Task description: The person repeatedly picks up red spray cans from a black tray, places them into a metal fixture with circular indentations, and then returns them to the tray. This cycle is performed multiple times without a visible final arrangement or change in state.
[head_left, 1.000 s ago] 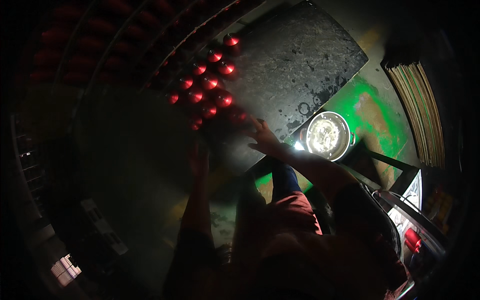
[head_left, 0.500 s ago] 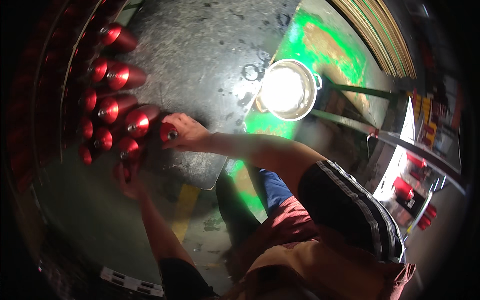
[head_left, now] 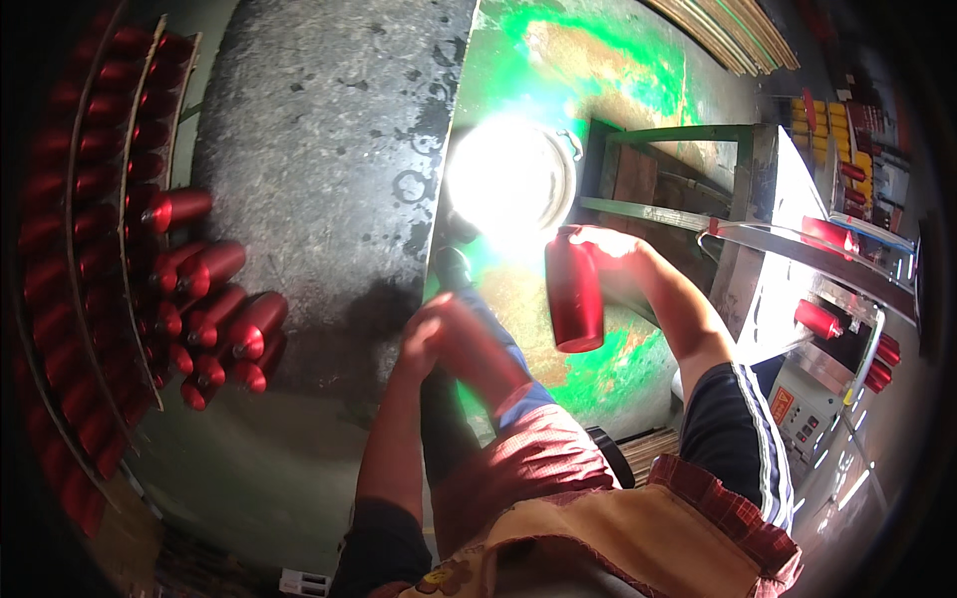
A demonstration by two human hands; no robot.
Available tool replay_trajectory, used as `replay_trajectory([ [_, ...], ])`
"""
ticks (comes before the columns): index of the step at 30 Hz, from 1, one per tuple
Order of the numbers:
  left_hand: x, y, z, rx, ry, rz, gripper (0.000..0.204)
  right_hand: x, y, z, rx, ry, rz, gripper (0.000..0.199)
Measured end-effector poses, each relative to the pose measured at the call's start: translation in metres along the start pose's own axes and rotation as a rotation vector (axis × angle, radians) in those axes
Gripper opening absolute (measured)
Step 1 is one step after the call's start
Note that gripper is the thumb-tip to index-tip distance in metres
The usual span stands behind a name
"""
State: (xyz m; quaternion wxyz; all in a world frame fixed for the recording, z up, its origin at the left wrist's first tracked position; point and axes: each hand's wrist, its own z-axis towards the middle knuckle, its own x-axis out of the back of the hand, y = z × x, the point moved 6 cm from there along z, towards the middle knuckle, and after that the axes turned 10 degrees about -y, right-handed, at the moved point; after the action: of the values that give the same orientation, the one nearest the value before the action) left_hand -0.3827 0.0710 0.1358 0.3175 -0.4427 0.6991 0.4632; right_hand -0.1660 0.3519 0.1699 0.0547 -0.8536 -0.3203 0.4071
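My right hand [head_left: 610,247] grips a red metal bottle [head_left: 576,304] by its narrow neck end, with the wide base hanging down. The bottle is just below a round steel pot [head_left: 568,177], whose inside is lost in glare. Farther left, my left hand [head_left: 427,331] is closed on a second red bottle [head_left: 486,357], smeared by motion, tilted down to the right over my lap. On the dark worktop [head_left: 319,169] to the left, several similar bottles [head_left: 211,267] lie in a cluster.
Racks of red bottles [head_left: 100,184] line the far left. A metal frame [head_left: 658,214] stands right of the pot, near a machine with a control panel [head_left: 799,414]. More red bottles [head_left: 819,319] lie on that machine. Stacked boards [head_left: 733,30] are at the top.
Both hands have moved right, away from the bottle cluster, each carrying a bottle. My right hand is now below the pot, my left above my lap. The view has shifted too.
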Motion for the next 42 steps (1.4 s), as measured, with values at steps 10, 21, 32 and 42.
replay_trajectory([
  [10,-0.038,-0.082,0.239,0.265,-0.19,0.519,0.033,0.153,0.02,0.003,-0.493,0.168,0.08,0.048],
  [21,-0.097,-0.062,0.243,0.317,-0.424,0.978,0.014,0.168,0.009,0.007,-0.626,0.238,0.074,0.053],
  [32,-0.06,0.072,0.142,-0.254,0.051,0.566,0.039,0.064,-0.118,-0.008,0.257,0.256,-0.486,0.045],
  [42,-0.051,0.211,0.089,-0.615,0.623,1.718,0.033,-0.111,-0.223,0.173,0.971,0.779,-1.515,0.047],
])
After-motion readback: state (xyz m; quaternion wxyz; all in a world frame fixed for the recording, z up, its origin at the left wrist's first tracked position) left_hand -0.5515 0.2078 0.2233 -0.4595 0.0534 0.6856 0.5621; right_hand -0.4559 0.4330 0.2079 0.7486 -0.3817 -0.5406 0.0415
